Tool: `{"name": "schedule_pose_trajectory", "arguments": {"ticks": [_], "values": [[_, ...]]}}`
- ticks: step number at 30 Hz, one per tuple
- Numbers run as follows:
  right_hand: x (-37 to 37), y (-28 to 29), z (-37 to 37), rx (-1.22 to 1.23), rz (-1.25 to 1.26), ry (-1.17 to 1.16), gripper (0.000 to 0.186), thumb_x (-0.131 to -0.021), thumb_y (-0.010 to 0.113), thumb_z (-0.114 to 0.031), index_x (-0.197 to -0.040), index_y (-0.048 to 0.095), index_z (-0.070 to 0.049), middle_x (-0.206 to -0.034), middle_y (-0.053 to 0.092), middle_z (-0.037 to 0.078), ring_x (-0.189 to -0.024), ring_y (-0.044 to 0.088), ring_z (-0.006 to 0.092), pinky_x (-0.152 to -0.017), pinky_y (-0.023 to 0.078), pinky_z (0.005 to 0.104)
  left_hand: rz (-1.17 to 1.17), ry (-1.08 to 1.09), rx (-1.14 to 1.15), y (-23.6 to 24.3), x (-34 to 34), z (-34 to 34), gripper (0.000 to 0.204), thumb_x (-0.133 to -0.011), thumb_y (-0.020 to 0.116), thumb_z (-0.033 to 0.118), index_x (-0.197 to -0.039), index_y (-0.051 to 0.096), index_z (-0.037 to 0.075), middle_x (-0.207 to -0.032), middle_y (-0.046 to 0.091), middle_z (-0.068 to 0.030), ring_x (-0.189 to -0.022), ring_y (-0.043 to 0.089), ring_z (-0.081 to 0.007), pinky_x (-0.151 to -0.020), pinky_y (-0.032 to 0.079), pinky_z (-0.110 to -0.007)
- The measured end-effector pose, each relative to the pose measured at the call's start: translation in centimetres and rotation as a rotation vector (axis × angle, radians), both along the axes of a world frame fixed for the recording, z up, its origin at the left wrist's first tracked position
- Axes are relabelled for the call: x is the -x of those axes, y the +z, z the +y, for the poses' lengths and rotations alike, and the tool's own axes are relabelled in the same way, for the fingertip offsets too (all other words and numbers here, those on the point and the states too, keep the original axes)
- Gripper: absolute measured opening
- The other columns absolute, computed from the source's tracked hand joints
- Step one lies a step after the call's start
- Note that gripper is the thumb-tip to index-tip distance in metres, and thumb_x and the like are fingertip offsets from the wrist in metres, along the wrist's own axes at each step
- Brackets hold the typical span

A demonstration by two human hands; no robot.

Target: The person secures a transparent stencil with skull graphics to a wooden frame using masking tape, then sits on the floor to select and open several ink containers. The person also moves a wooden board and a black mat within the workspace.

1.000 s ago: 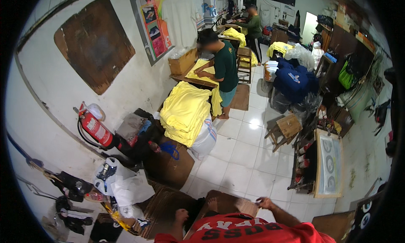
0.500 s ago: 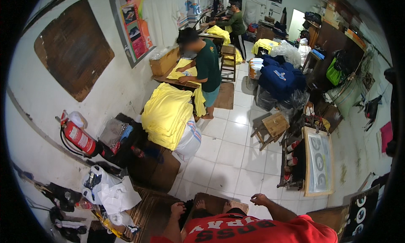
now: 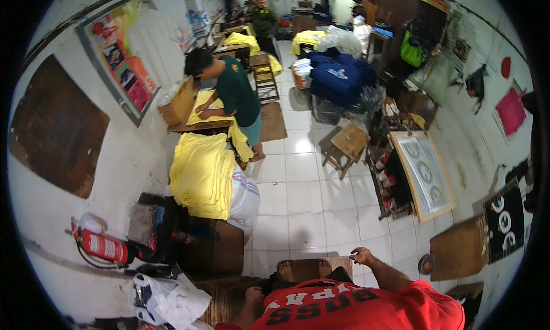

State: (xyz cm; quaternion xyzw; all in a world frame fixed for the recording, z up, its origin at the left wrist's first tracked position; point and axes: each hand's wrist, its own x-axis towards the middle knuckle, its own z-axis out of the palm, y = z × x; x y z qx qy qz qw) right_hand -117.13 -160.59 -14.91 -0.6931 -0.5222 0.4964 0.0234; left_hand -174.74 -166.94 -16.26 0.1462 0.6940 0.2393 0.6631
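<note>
My right hand (image 3: 362, 255) is held out over the white-tiled floor, away from my red shirt (image 3: 338, 310). Its thumb and fingers are closed together around a small pale tip that I cannot make out. Low beside my left side hangs my left hand (image 3: 254, 296), nearest to a stack of brown cardboard sheets (image 3: 220, 298). That hand is dark and blurred, and its fingers are mostly hidden. In front of me, my bare feet (image 3: 286, 271) rest on a brown board (image 3: 306, 267).
At left, folded yellow fabric (image 3: 200, 175) is piled beside a white sack (image 3: 243, 195). Beyond it, a person (image 3: 238, 89) handles yellow cloth on a table. A wooden stool (image 3: 348, 141), a framed screen (image 3: 424, 172) and navy fabric (image 3: 344, 81) line the right. A fire extinguisher (image 3: 103, 246) stands left.
My view has swung, so the fabric piles, stool and nearer person appear farther left. My right hand appears slightly higher and farther right. The far person now faces more toward me.
</note>
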Motion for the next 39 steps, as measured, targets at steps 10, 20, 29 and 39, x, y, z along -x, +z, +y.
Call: {"name": "schedule_pose_trajectory", "arguments": {"ticks": [10, 20, 29, 39], "values": [[6.0, -5.2, -11.7, 0.064, 0.288, -0.14, 0.062, -0.085, 0.072, -0.046, -0.127, 0.066, 0.0, -0.115, 0.071, 0.024, -0.101, 0.072, 0.0262, -0.083, 0.058, 0.043, 0.081, -0.082, -0.226, 2.8, 1.5, 14.8, 0.033, -0.086, 0.047, -0.005, -0.113, 0.065, -0.001, -0.097, 0.067, -0.013, -0.076, 0.069, -0.0243, -0.055, 0.053, -0.035], [2.0, -8.8, -12.3, 0.02, 0.116, -0.15, 0.046, -0.079, 0.077, -0.033, -0.121, 0.071, -0.014, -0.108, 0.077, 0.01, -0.096, 0.073, 0.0239, -0.084, 0.058, 0.0334, 0.225, -0.309, -0.168, 1.8, -6.1, 1.6, 0.036, -0.086, 0.053, -0.004, -0.118, 0.069, 0.003, -0.096, 0.072, -0.0104, -0.079, 0.072, -0.0241, -0.064, 0.059, -0.035], [-6.2, -6.4, -29.4, 0.259, 0.145, -0.199, 0.033, -0.084, 0.068, -0.018, -0.116, 0.071, -0.014, -0.092, 0.078, 0.009, -0.079, 0.073, 0.0207, -0.066, 0.058, 0.0389, 0.404, -0.594, -0.288, 0.5, -7.8, -21.0, 0.037, -0.076, 0.071, 0.018, -0.11, 0.076, 0.005, -0.105, 0.076, -0.0146, -0.097, 0.073, -0.0237, -0.09, 0.056, -0.037], [-5.2, -6.4, -33.9, 0.602, 0.853, -0.331, 0.051, -0.089, 0.062, -0.039, -0.132, 0.065, -0.01, -0.112, 0.072, 0.022, -0.09, 0.071, 0.036, -0.077, 0.053, 0.0532, 0.423, -0.603, -0.212, -0.2, -3.5, -25.7, 0.041, -0.075, 0.076, 0.025, -0.113, 0.077, 0.012, -0.109, 0.075, -0.0138, -0.102, 0.072, -0.0267, -0.091, 0.056, -0.038]]}}
